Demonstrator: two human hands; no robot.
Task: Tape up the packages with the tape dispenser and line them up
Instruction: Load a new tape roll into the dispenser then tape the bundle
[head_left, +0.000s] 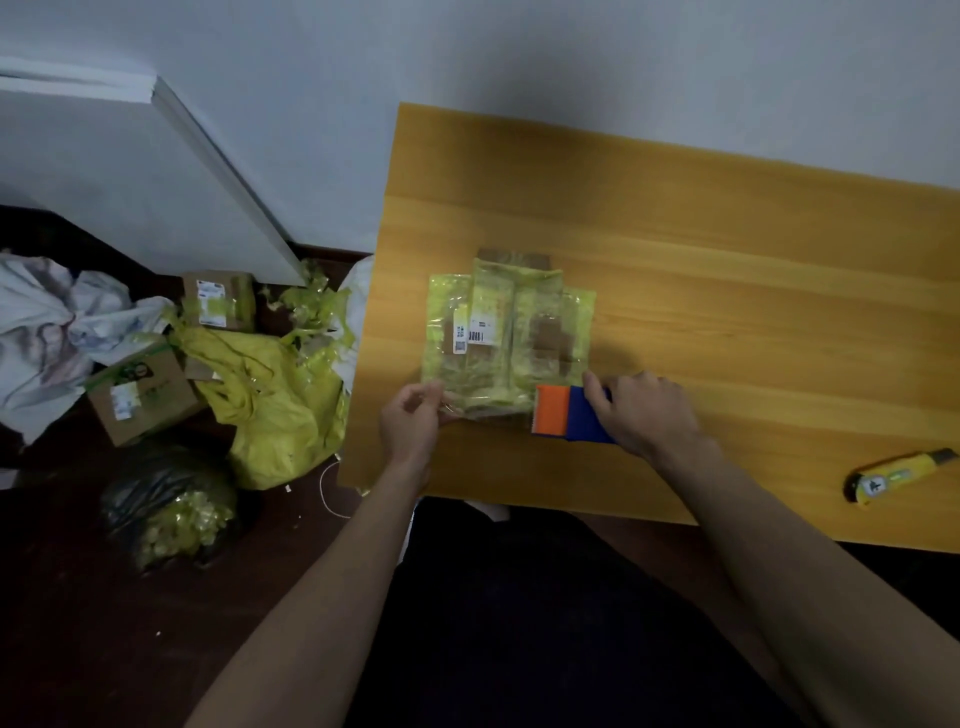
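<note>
A cardboard package (506, 332) wrapped in yellow-green tape lies on the wooden table (727, 291), with white barcode labels on its top. My left hand (410, 423) pinches the package's near left corner, where clear tape hangs loose. My right hand (641, 413) grips the blue and orange tape dispenser (566, 415), which rests against the package's near right corner with its orange blade end pointing left.
A yellow utility knife (901, 475) lies near the table's right front edge. On the floor to the left sit two taped cardboard boxes (140, 397) (221, 301), a yellow bag (270, 400), a black bag of scraps (169, 506) and white cloth (57, 327).
</note>
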